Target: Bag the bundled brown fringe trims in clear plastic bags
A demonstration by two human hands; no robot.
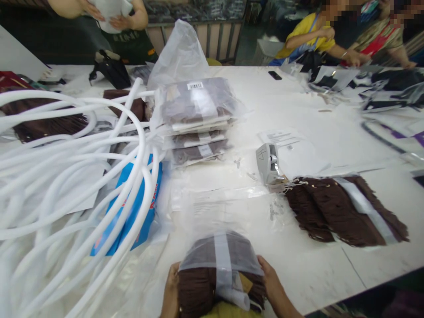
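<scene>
- At the bottom middle of the frame, a folded brown garment (202,291) sits at the near edge of the white table (314,269). Its upper half is pushed into a clear plastic bag (220,254) with a pale strip running down the centre.
- The left hand (171,291) clasps the left side of the bundle, fingers curled against the fabric and the bag's edge.
- The right hand (272,282) grips the right side in the same way, thumb lying along the bag's lower corner. The bundle is held between the two hands.
- Just above the bundle, empty clear bags (232,207) lie flat on the table.
- In the right middle of the frame, a second brown garment (344,210) lies spread out and unbagged, with a pale band across it.
- Touching its upper left corner is a small grey device (269,163), and a printed paper sheet (281,138) lies above that.
- In the upper middle, a stack of bagged garments (198,119) stands with a barcode label on top.
- On the left side of the frame, loops of white tubing (66,176) sprawl over a blue packet (132,212).
- Along the top edge, other people's hands (359,57) work at the far side of the table.
</scene>
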